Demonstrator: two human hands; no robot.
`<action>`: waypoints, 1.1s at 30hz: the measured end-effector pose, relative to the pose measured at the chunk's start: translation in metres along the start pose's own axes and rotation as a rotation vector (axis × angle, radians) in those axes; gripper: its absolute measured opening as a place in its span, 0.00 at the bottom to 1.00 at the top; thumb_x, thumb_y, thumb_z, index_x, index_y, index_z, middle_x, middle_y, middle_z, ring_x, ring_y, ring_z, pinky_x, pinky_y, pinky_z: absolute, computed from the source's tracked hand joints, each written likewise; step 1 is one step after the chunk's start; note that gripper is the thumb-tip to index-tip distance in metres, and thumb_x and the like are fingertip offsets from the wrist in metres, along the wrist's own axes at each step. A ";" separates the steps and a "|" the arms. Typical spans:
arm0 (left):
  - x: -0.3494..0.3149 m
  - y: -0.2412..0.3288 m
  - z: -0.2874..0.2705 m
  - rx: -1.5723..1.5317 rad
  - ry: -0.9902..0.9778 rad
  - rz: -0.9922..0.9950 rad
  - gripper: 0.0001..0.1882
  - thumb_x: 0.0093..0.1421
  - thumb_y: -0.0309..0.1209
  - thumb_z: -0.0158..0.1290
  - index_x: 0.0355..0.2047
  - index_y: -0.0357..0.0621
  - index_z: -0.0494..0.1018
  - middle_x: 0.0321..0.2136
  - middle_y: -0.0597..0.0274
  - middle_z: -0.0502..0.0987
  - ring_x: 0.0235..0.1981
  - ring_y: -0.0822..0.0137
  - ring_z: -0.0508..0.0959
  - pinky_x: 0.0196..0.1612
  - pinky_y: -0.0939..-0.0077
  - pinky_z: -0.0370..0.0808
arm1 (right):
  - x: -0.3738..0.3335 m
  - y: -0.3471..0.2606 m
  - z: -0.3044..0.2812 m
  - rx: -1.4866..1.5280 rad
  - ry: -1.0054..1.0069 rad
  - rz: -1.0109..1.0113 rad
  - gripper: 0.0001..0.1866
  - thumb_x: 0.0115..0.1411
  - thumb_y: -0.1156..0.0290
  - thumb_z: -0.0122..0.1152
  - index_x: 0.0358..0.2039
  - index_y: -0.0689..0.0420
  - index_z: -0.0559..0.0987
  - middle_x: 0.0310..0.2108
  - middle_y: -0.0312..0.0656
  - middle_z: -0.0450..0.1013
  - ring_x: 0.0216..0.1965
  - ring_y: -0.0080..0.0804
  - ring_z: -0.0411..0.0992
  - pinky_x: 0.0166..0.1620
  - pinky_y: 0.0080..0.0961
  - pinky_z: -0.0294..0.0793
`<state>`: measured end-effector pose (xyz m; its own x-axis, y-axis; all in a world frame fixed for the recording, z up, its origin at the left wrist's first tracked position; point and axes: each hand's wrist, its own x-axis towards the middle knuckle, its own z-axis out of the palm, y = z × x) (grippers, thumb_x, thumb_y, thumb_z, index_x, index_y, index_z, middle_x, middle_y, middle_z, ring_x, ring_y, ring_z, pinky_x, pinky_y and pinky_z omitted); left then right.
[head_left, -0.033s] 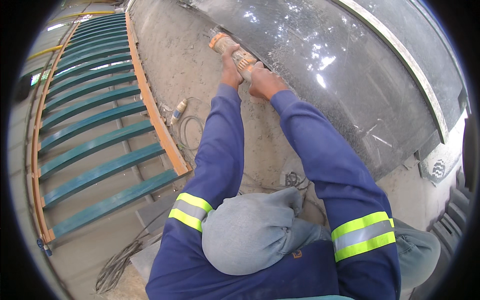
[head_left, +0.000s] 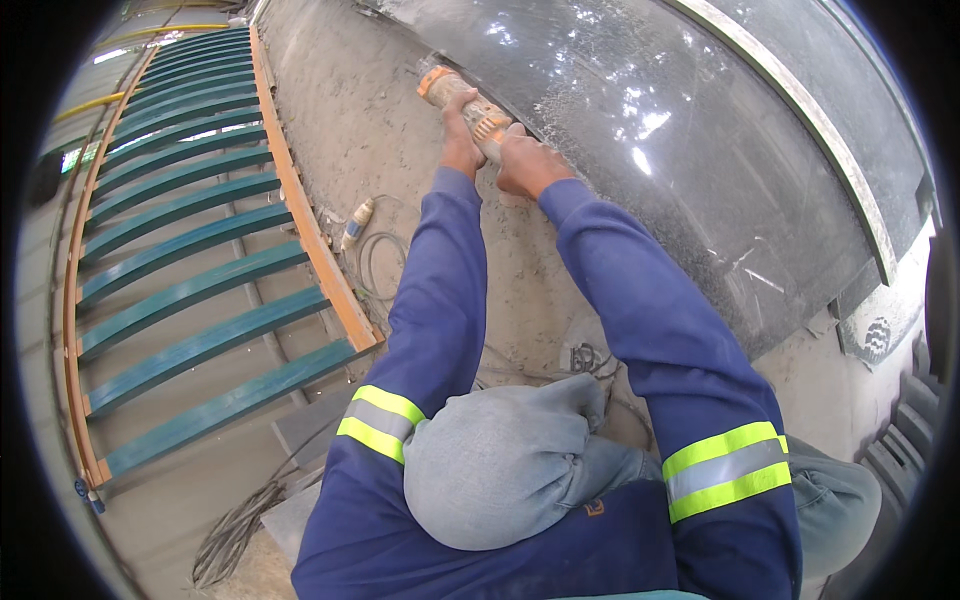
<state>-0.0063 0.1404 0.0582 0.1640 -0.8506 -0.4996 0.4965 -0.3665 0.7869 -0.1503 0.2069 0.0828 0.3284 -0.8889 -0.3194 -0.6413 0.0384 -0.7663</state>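
Note:
Both my hands are closed around a dusty power tool with orange parts (head_left: 466,104), which looks like an angle grinder. My left hand (head_left: 460,130) grips its body near the far end. Behind it, my right hand (head_left: 530,163) wraps round the near end. The tool lies along the left edge of a large dark polished stone slab (head_left: 690,170). Its working end is blurred at the slab's edge, so I cannot make out the disc or whether it touches the stone.
At the left stands a rack of green slats (head_left: 190,262) in an orange frame (head_left: 310,225). A cable connector (head_left: 357,222) and coiled cable (head_left: 378,265) lie on the dusty floor. More cable (head_left: 235,530) is bundled lower left. A pale stone strip (head_left: 800,95) crosses the slabs.

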 end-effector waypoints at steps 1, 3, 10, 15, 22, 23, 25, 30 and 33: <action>0.000 0.001 -0.003 0.012 0.002 -0.006 0.20 0.54 0.38 0.55 0.42 0.40 0.66 0.30 0.53 0.73 0.27 0.54 0.79 0.34 0.56 0.82 | -0.002 -0.001 0.000 0.013 -0.003 -0.013 0.22 0.53 0.74 0.60 0.46 0.68 0.65 0.44 0.65 0.76 0.48 0.59 0.77 0.51 0.47 0.76; -0.006 0.001 0.000 0.028 0.011 -0.011 0.19 0.54 0.38 0.55 0.41 0.40 0.66 0.29 0.53 0.73 0.27 0.54 0.79 0.33 0.55 0.82 | -0.008 0.001 0.001 0.018 -0.004 -0.026 0.21 0.53 0.75 0.58 0.45 0.68 0.64 0.43 0.67 0.76 0.48 0.62 0.76 0.51 0.48 0.75; -0.052 -0.020 0.012 0.034 -0.014 0.008 0.19 0.54 0.37 0.54 0.40 0.37 0.66 0.27 0.52 0.73 0.25 0.53 0.79 0.32 0.54 0.83 | -0.055 0.020 0.000 -0.001 0.027 -0.073 0.21 0.53 0.72 0.63 0.42 0.66 0.64 0.37 0.67 0.77 0.42 0.62 0.78 0.46 0.50 0.77; -0.075 -0.036 0.027 -0.006 0.024 0.026 0.16 0.53 0.36 0.57 0.37 0.39 0.69 0.25 0.56 0.74 0.21 0.60 0.78 0.26 0.62 0.82 | -0.075 0.029 -0.005 -0.029 0.030 -0.043 0.20 0.52 0.74 0.62 0.42 0.66 0.64 0.35 0.67 0.77 0.41 0.62 0.78 0.44 0.51 0.78; -0.043 -0.019 0.014 -0.005 -0.011 0.056 0.18 0.54 0.37 0.56 0.39 0.40 0.67 0.27 0.56 0.72 0.23 0.59 0.78 0.29 0.58 0.83 | -0.043 0.016 -0.005 -0.056 0.034 -0.051 0.22 0.51 0.75 0.62 0.44 0.67 0.65 0.37 0.65 0.78 0.42 0.60 0.79 0.46 0.48 0.78; -0.037 -0.015 0.012 -0.007 -0.004 0.067 0.18 0.54 0.37 0.57 0.39 0.40 0.67 0.27 0.56 0.72 0.23 0.59 0.78 0.29 0.58 0.83 | -0.037 0.014 -0.005 -0.054 0.035 -0.052 0.23 0.51 0.75 0.62 0.45 0.67 0.65 0.37 0.65 0.78 0.42 0.59 0.79 0.47 0.47 0.78; -0.029 -0.012 0.010 -0.017 0.011 0.080 0.19 0.54 0.37 0.58 0.40 0.39 0.66 0.27 0.56 0.72 0.23 0.59 0.78 0.28 0.58 0.83 | -0.031 0.009 -0.008 -0.015 0.022 -0.054 0.21 0.52 0.74 0.59 0.45 0.67 0.64 0.39 0.68 0.76 0.44 0.63 0.77 0.49 0.51 0.75; -0.010 -0.004 0.005 -0.063 0.007 0.026 0.20 0.53 0.37 0.59 0.40 0.39 0.65 0.26 0.55 0.72 0.21 0.58 0.78 0.27 0.58 0.83 | -0.015 0.000 -0.009 -0.008 0.001 -0.029 0.21 0.53 0.72 0.56 0.46 0.68 0.65 0.42 0.69 0.75 0.47 0.64 0.76 0.52 0.52 0.73; -0.006 -0.002 0.005 -0.057 0.001 0.046 0.20 0.54 0.37 0.59 0.40 0.39 0.65 0.26 0.55 0.72 0.21 0.58 0.78 0.27 0.58 0.83 | -0.009 -0.001 -0.008 -0.012 0.017 -0.033 0.21 0.53 0.73 0.55 0.46 0.68 0.65 0.43 0.70 0.75 0.48 0.64 0.75 0.53 0.52 0.73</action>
<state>-0.0126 0.1442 0.0609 0.1887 -0.8654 -0.4642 0.5359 -0.3054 0.7871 -0.1582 0.2115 0.0914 0.3375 -0.8973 -0.2846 -0.6387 0.0038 -0.7694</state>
